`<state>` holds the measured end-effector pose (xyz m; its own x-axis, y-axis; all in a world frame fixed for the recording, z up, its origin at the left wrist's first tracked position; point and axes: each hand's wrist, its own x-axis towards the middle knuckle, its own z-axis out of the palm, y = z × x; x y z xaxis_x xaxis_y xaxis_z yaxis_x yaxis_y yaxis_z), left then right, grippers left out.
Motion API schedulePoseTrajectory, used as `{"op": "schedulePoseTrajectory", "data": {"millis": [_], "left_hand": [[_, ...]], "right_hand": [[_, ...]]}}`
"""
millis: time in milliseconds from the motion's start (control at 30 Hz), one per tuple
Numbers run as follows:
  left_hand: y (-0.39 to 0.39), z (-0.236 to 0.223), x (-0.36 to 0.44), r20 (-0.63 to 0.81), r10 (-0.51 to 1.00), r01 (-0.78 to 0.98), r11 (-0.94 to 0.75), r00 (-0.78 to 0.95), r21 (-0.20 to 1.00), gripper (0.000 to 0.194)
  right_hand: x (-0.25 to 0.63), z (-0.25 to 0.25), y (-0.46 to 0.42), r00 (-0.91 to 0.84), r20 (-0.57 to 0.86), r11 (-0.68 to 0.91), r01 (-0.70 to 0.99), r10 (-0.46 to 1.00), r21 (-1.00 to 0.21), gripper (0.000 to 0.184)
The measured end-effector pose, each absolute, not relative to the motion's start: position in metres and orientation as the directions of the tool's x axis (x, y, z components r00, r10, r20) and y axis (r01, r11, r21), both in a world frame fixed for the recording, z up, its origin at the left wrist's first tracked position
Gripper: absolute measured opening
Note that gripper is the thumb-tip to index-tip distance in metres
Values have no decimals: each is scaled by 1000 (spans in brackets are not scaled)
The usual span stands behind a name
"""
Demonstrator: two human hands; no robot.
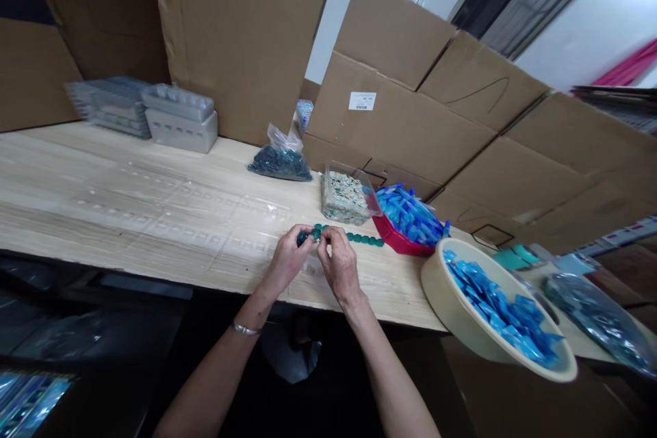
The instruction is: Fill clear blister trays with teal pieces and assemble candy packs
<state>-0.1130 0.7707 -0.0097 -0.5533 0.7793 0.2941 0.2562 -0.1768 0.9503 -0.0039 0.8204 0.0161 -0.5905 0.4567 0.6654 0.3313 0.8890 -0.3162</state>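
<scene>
My left hand [288, 256] is closed over the table's front part, with small dark green pieces [302, 238] showing at its fingertips. Right beside it, the fingers of my right hand [339, 261] are pinched together; what lies between them is hidden. A row of small rounded green pieces [365, 239] runs behind my right hand and out along the table to the right. Thin clear plastic trays [200, 219] with small slots lie flat to the left of my hands. Just behind the row stands a clear container [349, 197] of small patterned pieces.
A red tray [397, 241] of blue pointed pieces and a cream basin [436, 287] of blue packets stand to the right. At the back are a bag of dark teal pieces [281, 163] and stacked plastic trays [181, 124]. Cardboard boxes [405, 116] line the rear.
</scene>
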Motion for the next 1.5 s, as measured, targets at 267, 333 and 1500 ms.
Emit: {"op": "schedulePoseTrajectory", "data": {"millis": [267,333,1500], "left_hand": [[770,-19,-120,588,633,547,-293,-504,784,17],[771,-20,-122,604,643,566,-305,-470,766,15],[756,-2,-146,6,869,-620,-359,-496,698,39]], "right_hand": [[2,25,822,-557,552,745,202,621,-636,13],[2,29,827,-554,458,633,168,695,-756,26],[-39,-7,896,-778,451,899,382,438,-215,13]]}}
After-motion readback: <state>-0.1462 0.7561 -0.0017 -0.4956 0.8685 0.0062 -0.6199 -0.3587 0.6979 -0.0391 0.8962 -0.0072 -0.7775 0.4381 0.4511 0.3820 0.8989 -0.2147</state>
